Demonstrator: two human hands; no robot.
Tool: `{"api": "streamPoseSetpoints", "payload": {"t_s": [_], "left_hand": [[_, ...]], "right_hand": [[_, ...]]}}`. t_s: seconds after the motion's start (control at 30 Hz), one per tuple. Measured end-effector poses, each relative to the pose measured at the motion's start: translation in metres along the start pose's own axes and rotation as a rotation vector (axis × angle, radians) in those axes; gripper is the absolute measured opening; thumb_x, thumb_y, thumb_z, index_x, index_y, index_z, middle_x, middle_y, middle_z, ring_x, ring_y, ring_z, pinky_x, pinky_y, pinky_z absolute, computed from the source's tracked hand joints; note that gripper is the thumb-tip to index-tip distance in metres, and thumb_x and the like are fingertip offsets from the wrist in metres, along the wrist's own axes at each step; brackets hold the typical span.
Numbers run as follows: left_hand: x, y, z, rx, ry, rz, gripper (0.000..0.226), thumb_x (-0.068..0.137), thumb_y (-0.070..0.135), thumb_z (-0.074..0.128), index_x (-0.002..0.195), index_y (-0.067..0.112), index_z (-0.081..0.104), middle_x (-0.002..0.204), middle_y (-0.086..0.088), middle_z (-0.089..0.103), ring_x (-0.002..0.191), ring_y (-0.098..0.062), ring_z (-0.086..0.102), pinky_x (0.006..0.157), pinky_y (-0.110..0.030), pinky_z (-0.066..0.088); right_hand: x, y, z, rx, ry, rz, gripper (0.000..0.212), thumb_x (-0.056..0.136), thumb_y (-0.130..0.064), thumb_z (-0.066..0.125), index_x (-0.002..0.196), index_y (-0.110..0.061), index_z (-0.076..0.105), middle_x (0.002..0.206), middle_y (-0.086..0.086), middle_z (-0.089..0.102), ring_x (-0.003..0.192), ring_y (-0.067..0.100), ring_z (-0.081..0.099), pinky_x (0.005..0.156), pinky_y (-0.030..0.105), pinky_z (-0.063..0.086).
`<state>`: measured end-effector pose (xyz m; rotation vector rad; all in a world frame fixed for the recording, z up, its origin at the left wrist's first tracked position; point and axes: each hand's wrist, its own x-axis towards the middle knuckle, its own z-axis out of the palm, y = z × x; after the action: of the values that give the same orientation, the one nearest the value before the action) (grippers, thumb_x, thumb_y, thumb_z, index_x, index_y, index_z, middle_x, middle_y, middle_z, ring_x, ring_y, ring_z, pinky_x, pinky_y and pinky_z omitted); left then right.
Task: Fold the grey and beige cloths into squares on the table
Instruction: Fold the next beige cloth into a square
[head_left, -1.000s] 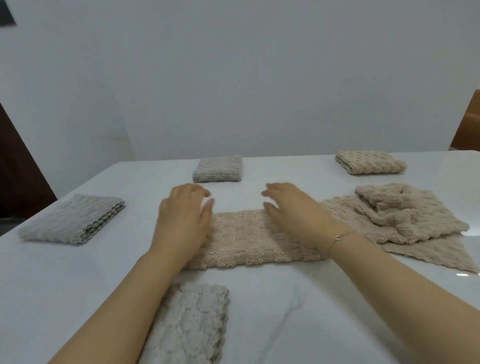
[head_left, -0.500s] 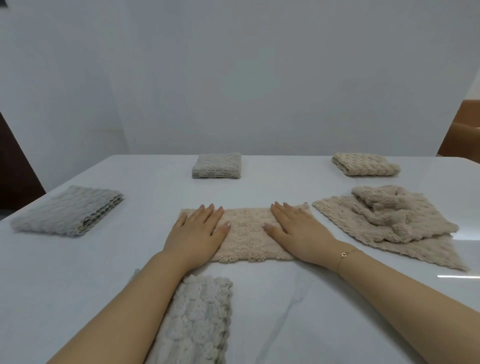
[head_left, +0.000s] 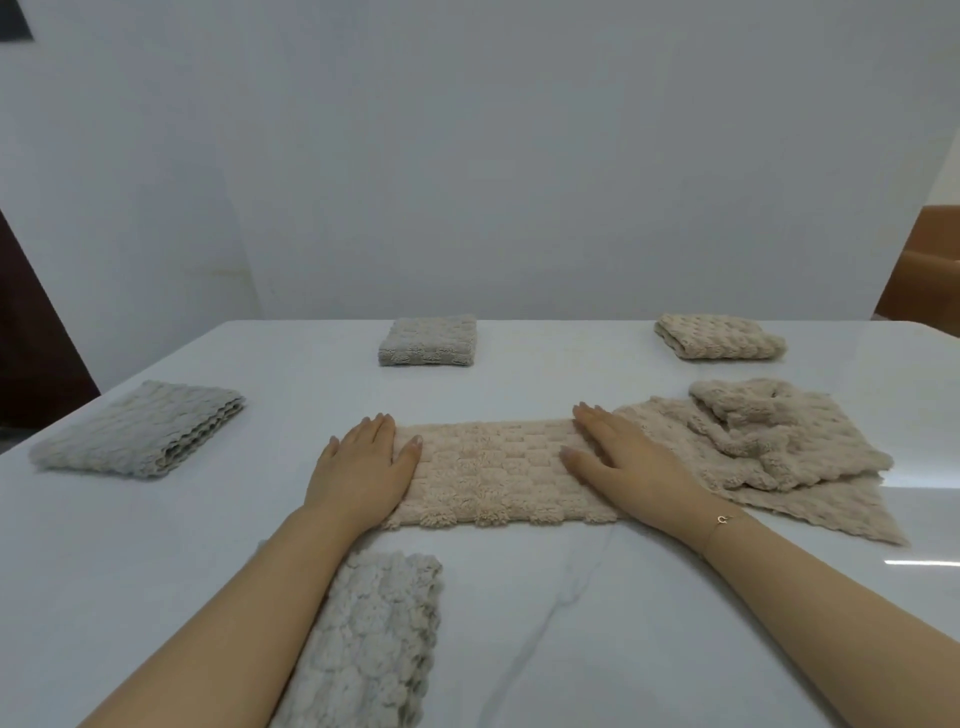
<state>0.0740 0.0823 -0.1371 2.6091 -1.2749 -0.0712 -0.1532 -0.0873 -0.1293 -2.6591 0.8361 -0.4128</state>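
Four folded fluffy cloths, three grey and one beige, are noted around the white marble bench (head_left: 519, 649). A beige textured cloth strip (head_left: 493, 473), mid-bench, is pressed by the left hand (head_left: 361, 473) and right hand (head_left: 623, 462), fingers flat; its square fold and the rumpled beige cloth pile (head_left: 769, 441) appear outstanding.

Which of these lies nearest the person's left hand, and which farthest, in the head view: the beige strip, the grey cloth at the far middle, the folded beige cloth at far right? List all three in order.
From the left hand:
1. Beige strip, under its fingers.
2. Grey cloth, far middle.
3. Folded beige cloth, far right.
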Motion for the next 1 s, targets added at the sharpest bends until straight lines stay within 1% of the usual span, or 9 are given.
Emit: {"api": "streamPoseSetpoints", "payload": {"t_s": [0.2, 0.3, 0.4, 0.47, 0.63, 0.73, 0.8, 0.9, 1.0], "left_hand": [[-0.002, -0.004, -0.013, -0.329, 0.086, -0.067, 0.058, 0.101, 0.035, 0.036, 0.149, 0.008, 0.021, 0.154, -0.011, 0.026, 0.140, -0.025, 0.027, 0.115, -0.038, 0.023], [0.000, -0.014, -0.025, -0.283, 0.182, -0.292, 0.049, 0.095, 0.033, 0.046, 0.129, -0.002, 0.045, 0.126, -0.021, 0.053, 0.114, -0.036, 0.050, 0.092, -0.038, 0.043], [-0.004, -0.015, -0.038, -0.285, 0.089, -0.393, 0.041, 0.093, 0.039, 0.051, 0.093, -0.001, 0.059, 0.087, -0.016, 0.062, 0.080, -0.030, 0.059, 0.064, -0.028, 0.038], [-0.008, -0.014, -0.045, -0.460, 0.013, -0.462, 0.036, 0.091, 0.037, 0.058, 0.072, 0.007, 0.049, 0.062, -0.006, 0.048, 0.055, -0.020, 0.045, 0.051, -0.026, 0.029], [-0.017, -0.014, -0.050, -0.541, -0.161, -0.495, 0.038, 0.079, 0.038, 0.073, 0.091, 0.004, 0.062, 0.079, -0.008, 0.063, 0.069, -0.020, 0.058, 0.056, -0.025, 0.042], [-0.019, -0.015, -0.053, -0.601, -0.211, -0.513, 0.060, 0.067, 0.048, 0.080, 0.106, 0.006, 0.063, 0.105, -0.009, 0.065, 0.095, -0.024, 0.061, 0.082, -0.030, 0.049], [-0.018, -0.017, -0.055, -0.742, -0.204, -0.522, 0.068, 0.061, 0.046, 0.085, 0.111, 0.005, 0.063, 0.109, -0.010, 0.067, 0.099, -0.025, 0.063, 0.093, -0.037, 0.050], [-0.018, -0.015, -0.059, -1.010, -0.186, -0.510, 0.038, 0.079, 0.015, 0.074, 0.112, -0.002, 0.062, 0.092, -0.011, 0.073, 0.078, -0.021, 0.068, 0.077, -0.032, 0.057], [-0.021, -0.011, -0.059, -1.039, -0.035, -0.444, 0.045, 0.078, 0.007, 0.075, 0.118, 0.007, 0.054, 0.093, -0.008, 0.070, 0.071, -0.018, 0.066, 0.062, -0.029, 0.055]], "right_hand": [[-0.005, -0.001, -0.002, 0.083, -0.055, -0.156, 0.070, 0.086, -0.061, 0.050, 0.147, -0.032, 0.031, 0.157, -0.016, 0.018, 0.143, -0.001, 0.012, 0.119, 0.026, 0.010], [-0.007, -0.001, -0.002, 0.073, -0.134, -0.139, 0.071, 0.086, -0.062, 0.050, 0.148, -0.034, 0.028, 0.156, -0.017, 0.017, 0.144, 0.001, 0.010, 0.116, 0.022, 0.006], [-0.005, -0.001, -0.002, 0.045, -0.158, -0.143, 0.074, 0.086, -0.065, 0.046, 0.149, -0.034, 0.023, 0.158, -0.015, 0.013, 0.145, 0.002, 0.007, 0.116, 0.023, 0.003], [-0.004, -0.001, -0.002, 0.038, -0.164, -0.145, 0.074, 0.087, -0.065, 0.044, 0.150, -0.033, 0.022, 0.158, -0.015, 0.012, 0.145, 0.002, 0.005, 0.115, 0.022, 0.002], [-0.005, 0.000, -0.001, 0.031, -0.166, -0.140, 0.073, 0.088, -0.064, 0.043, 0.150, -0.032, 0.022, 0.158, -0.014, 0.012, 0.145, 0.003, 0.004, 0.114, 0.020, 0.001], [-0.005, 0.001, 0.000, 0.034, -0.158, -0.136, 0.074, 0.087, -0.065, 0.044, 0.150, -0.032, 0.023, 0.158, -0.013, 0.013, 0.145, 0.004, 0.006, 0.114, 0.021, 0.002], [-0.004, 0.001, 0.001, 0.038, -0.151, -0.138, 0.074, 0.087, -0.065, 0.044, 0.149, -0.032, 0.024, 0.158, -0.013, 0.014, 0.145, 0.005, 0.007, 0.115, 0.022, 0.002], [-0.003, 0.001, 0.001, 0.032, -0.136, -0.146, 0.074, 0.087, -0.064, 0.045, 0.149, -0.031, 0.024, 0.158, -0.011, 0.015, 0.146, 0.006, 0.008, 0.115, 0.022, 0.003], [-0.003, 0.003, 0.001, 0.041, -0.125, -0.148, 0.073, 0.087, -0.064, 0.047, 0.149, -0.030, 0.027, 0.158, -0.010, 0.017, 0.146, 0.007, 0.010, 0.116, 0.024, 0.005]]}}
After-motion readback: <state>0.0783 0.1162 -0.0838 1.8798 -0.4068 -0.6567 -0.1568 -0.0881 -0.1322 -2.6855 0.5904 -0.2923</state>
